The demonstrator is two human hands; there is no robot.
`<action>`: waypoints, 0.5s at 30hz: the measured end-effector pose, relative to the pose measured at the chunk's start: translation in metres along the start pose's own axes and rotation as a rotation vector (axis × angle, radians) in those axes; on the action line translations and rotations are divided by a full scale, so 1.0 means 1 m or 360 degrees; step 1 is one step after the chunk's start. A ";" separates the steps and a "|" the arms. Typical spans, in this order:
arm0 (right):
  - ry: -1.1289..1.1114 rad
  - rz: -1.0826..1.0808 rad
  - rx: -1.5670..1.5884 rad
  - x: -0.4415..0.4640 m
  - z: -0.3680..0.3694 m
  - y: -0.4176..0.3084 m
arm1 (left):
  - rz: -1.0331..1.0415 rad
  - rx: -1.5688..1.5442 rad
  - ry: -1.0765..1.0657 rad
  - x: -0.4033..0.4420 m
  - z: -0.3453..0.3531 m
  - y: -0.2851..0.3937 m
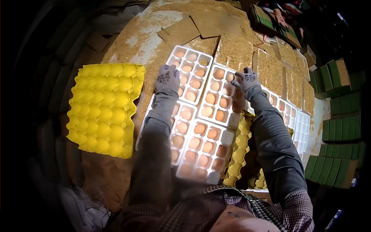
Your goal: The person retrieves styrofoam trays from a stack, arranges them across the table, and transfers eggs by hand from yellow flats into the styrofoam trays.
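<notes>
My left hand [168, 78], in a pale printed glove, is at the left edge of a white foam egg tray [198, 89]. Its fingers are bent but apart, near a brown egg [175, 64], and I see nothing held in them. Over the upper right of a second foam tray [213, 69] is my right hand [247, 79], gloved alike, fingers spread, with the thumb beside an egg [230, 77]. What lies under its palm is hidden. Brown eggs fill most visible cells, and two more foam trays, one with an egg [199, 128], lie closer to me.
A yellow egg flat [104, 110] stands at the left. Another yellow flat [236, 158] sits under my right forearm. Husk-covered cardboard [233, 50] spreads behind the trays. Green boxes [341, 129] line the right side. A co-worker's hand [280, 18] rests on green cartons [266, 19].
</notes>
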State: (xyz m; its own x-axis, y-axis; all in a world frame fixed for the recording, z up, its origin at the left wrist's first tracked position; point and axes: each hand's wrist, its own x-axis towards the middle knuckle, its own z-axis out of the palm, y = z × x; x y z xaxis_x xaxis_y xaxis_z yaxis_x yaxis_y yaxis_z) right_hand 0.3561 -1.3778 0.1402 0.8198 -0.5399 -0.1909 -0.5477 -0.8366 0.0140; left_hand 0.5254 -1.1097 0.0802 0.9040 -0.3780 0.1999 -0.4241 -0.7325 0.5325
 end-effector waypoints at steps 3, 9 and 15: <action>0.0007 -0.0268 0.0723 0.006 0.020 0.015 | 0.0423 -0.0397 -0.0058 -0.008 0.010 0.062; 0.0085 -0.0378 0.1264 -0.128 -0.039 0.020 | 0.0818 0.0064 -0.0455 0.008 0.109 0.121; 0.0579 0.0584 0.1653 -0.173 -0.026 0.201 | 0.0643 -0.0140 -0.0535 0.012 0.094 0.125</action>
State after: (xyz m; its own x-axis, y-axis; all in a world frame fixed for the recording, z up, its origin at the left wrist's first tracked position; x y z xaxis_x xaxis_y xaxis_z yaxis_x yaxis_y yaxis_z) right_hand 0.1082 -1.4550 0.2014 0.4906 -0.8702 -0.0463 -0.4978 -0.2363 -0.8345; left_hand 0.4780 -1.2595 0.0718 0.5960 -0.7913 0.1366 -0.7155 -0.4461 0.5377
